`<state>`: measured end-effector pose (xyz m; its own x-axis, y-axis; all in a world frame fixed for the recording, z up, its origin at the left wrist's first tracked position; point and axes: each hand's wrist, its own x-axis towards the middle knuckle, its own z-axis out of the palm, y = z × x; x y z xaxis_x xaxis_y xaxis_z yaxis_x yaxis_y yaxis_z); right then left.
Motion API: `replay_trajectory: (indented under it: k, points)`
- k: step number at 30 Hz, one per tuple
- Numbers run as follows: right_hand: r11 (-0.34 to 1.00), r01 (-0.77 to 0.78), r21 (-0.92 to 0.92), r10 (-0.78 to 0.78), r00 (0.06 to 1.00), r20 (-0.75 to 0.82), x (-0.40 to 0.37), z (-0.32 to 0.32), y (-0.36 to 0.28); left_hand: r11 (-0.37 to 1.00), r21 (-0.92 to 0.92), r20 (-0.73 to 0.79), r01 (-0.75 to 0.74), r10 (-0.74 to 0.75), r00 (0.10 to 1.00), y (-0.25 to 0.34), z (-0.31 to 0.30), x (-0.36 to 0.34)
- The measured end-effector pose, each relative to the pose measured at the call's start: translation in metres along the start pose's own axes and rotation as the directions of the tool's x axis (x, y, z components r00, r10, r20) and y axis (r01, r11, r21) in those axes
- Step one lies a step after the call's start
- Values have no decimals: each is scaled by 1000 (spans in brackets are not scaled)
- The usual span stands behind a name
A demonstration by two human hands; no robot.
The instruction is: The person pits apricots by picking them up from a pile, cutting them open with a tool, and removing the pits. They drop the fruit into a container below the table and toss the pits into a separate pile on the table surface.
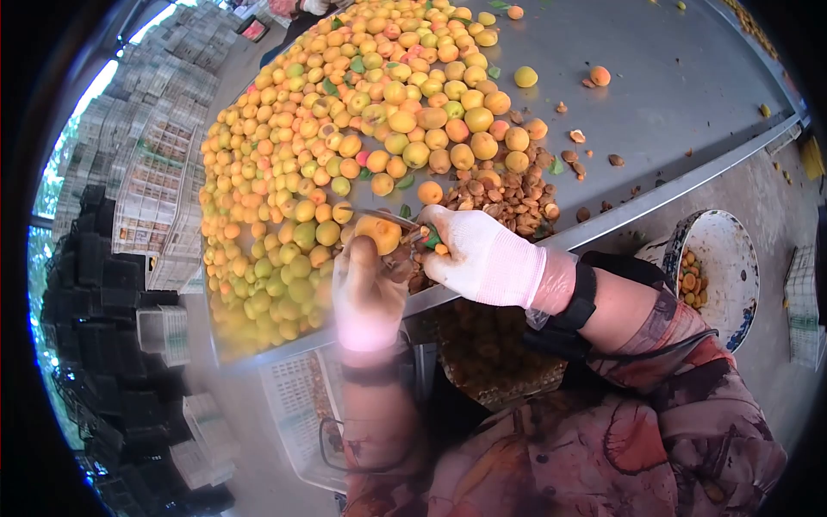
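In my gloved left hand [369,297] is a yellow-orange apricot [379,236], pinched between thumb and fingers above the table's near edge. My right hand [489,257], also in a white glove, closes round the green and orange handle of a knife [428,239]. The thin blade points left and lies along the top of the apricot. Just beyond both hands, a heap of brown apricot pits [515,200] rests on the metal table [637,95]. A large pile of whole apricots [345,112] spreads to the left and back.
On the floor at the right stands a white bucket [746,280] with apricot pieces inside. A white crate [289,405] sits below the table's near edge. Stacked crates [159,185] line the left side. Part of another person's gloved hand [315,7] shows at the top.
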<state>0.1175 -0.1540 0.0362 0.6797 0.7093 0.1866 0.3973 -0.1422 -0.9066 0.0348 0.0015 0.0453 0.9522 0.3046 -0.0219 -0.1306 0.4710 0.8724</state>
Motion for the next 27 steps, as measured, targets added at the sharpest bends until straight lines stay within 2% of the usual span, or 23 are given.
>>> replay_trajectory:
  k: [3, 9, 10, 11, 12, 14, 18, 19, 20, 21, 23, 24, 25, 27]
  points:
    - [994, 75, -76, -78, 996, -41, -2, 4, 7, 1000, 20, -26, 1, 0, 1000, -3, 1, 1]
    - [976, -40, -214, 37, 999, -18, -5, 3, 2, 998, 65, -77, 9, -4, 997, -3, 3, 0]
    - [970, -28, -242, 31, 999, 11, -5, 3, 4, 909, 412, 6, -62, 65, 998, 1, -3, 0]
    - [963, -14, -270, 26, 999, 41, -4, 2, 6, 699, 700, 107, -147, 101, 989, 3, -7, 0]
    - [963, -13, -270, 26, 999, 42, -3, -1, 8, 699, 699, 106, -147, 101, 989, 4, -4, 0]
    - [951, 77, -300, -50, 994, 97, -1, -4, 12, 636, 742, 54, -212, 258, 965, 7, 3, -2]
    - [943, 43, -331, -4, 993, 117, -2, -4, 5, 736, 650, 26, -190, 228, 973, 6, 10, -1]
    - [953, 52, -299, -22, 994, 102, -3, -3, 3, 907, 398, -49, -139, 172, 984, 4, 11, -1]
    - [962, 61, -267, -39, 996, 86, -2, -2, 2, 991, 106, -100, -85, 96, 990, 1, 13, -1]
    - [962, 60, -266, -40, 996, 83, -1, 0, 2, 991, 107, -98, -85, 96, 991, -5, 12, 1]
    - [983, 3, -186, 12, 997, 79, 0, 2, 4, 953, 242, -80, -180, 204, 976, -17, 9, 4]
    - [983, 0, -186, 15, 997, 77, -1, 3, 4, 931, 342, -107, -128, 174, 979, -8, 13, 3]
    - [982, 15, -186, -1, 997, 75, -2, 3, 4, 931, 341, -107, -127, 173, 979, -3, 10, 3]
    - [982, 33, -186, -20, 997, 76, -2, 6, 2, 810, 580, -5, -84, 107, 994, 5, 3, 0]
